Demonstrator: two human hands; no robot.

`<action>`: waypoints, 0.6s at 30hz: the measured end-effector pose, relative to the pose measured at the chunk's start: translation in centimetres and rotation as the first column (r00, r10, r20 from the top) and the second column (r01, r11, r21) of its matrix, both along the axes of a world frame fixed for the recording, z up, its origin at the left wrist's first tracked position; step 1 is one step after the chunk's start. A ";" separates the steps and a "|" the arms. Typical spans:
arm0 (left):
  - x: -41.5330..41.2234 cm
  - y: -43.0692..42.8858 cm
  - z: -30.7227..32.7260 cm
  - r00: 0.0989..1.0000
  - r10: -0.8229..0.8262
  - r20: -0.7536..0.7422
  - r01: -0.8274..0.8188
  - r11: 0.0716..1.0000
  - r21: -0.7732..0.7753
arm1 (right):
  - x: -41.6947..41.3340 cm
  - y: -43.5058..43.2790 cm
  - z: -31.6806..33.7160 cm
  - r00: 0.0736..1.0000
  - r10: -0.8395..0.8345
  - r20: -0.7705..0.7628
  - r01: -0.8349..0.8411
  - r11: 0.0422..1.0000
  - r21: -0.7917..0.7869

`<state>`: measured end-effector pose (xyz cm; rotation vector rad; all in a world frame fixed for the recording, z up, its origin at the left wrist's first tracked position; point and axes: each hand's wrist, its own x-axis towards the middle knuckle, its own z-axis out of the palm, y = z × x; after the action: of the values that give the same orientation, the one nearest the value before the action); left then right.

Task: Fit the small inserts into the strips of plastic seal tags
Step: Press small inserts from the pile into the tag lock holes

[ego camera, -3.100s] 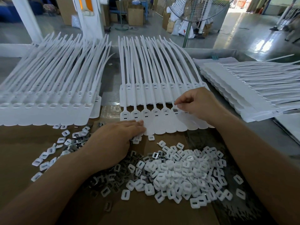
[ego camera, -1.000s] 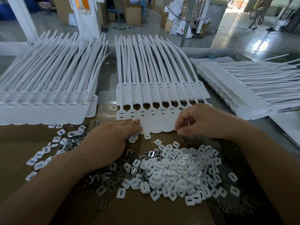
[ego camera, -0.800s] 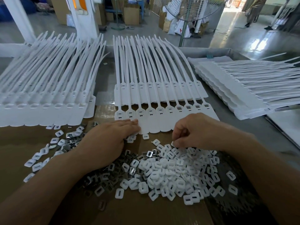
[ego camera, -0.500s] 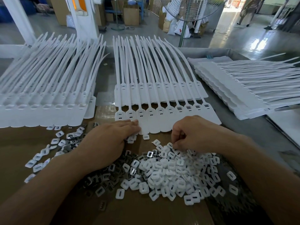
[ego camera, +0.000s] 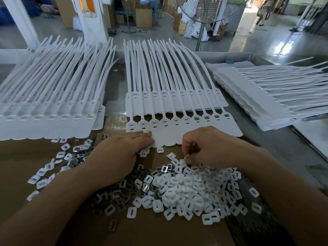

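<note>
A white strip of seal tags [ego camera: 177, 134] lies across the far edge of the cardboard, tails pointing away. Its left sockets hold inserts with slots; several sockets at its right end [ego camera: 216, 115] show open square holes. My left hand [ego camera: 117, 157] lies palm down, fingertips pressing the strip's lower left edge. A heap of small white inserts [ego camera: 191, 190] sits in front of me. My right hand [ego camera: 209, 146] is curled at the heap's far edge, thumb and fingertips pinched on one white insert [ego camera: 183, 161].
Dark metal clips [ego camera: 113, 196] are mixed in left of the heap, on brown cardboard [ego camera: 159, 231]. Stacks of tag strips lie at the left [ego camera: 44, 112], behind the worked strip [ego camera: 177, 102] and at the right [ego camera: 257, 96]. A standing fan [ego camera: 200, 32] is behind the table.
My right hand left the strip's right end and came down to the heap of inserts, where its fingers closed on one. My left hand stayed on the strip.
</note>
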<state>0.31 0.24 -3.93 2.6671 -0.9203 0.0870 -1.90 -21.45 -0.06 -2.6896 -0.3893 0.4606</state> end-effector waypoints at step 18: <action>-0.2 0.1 -0.2 1.000 -0.014 0.018 0.014 0.999 -0.037 | 3.4 -3.9 -0.2 0.901 -0.393 0.186 0.311 0.881 0.356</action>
<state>0.15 0.38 -4.09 2.6300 -0.9335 0.1236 1.52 -25.39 -0.30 -2.4244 -0.0226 -0.0558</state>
